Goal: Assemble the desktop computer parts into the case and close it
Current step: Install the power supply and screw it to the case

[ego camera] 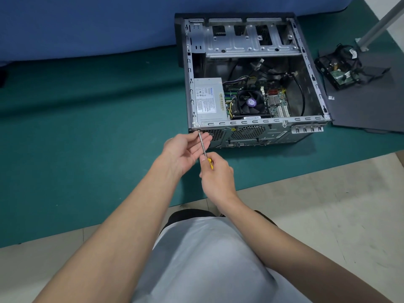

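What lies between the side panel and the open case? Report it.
A drive with loose cables rests on the side panel; it must come off first. Nothing visible lies across the opening of the case.

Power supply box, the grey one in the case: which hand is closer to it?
Left. The left hand lies just before the power supply, at the rear corner of the case, touching the screwdriver shaft; the right hand grips the handle farther back.

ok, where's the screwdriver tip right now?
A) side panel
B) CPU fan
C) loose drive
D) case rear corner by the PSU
D: the screwdriver tip sits at the rear corner of the case, next to the PSU; the right hand grips the handle and the left hand touches the shaft.
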`<state>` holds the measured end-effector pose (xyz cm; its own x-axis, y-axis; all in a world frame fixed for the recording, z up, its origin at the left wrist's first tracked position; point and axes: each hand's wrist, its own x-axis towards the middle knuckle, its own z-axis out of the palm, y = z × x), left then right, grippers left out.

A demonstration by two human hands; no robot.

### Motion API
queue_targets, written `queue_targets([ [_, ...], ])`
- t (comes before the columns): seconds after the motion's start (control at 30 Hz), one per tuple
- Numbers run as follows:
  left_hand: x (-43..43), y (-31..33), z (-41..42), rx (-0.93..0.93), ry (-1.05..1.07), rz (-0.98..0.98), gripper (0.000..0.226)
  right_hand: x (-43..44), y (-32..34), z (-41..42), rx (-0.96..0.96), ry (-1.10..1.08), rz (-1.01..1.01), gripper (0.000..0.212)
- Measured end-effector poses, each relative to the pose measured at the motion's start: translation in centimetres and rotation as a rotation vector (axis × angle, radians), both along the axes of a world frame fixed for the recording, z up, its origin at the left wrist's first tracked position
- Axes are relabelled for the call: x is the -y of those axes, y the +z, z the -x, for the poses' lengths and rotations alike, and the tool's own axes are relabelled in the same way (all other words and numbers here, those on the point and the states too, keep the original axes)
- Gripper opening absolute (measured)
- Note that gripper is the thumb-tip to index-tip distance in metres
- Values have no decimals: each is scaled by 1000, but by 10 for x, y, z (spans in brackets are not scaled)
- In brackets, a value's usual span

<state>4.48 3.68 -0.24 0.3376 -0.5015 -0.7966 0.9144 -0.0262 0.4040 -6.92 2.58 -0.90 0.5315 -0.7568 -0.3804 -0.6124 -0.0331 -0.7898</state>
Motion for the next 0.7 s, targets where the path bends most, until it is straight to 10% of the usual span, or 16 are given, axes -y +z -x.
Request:
queue_targets([
  [0.7,1,5,3,43,-5,-22,9,-5,3,-3,-88,84,348,22],
])
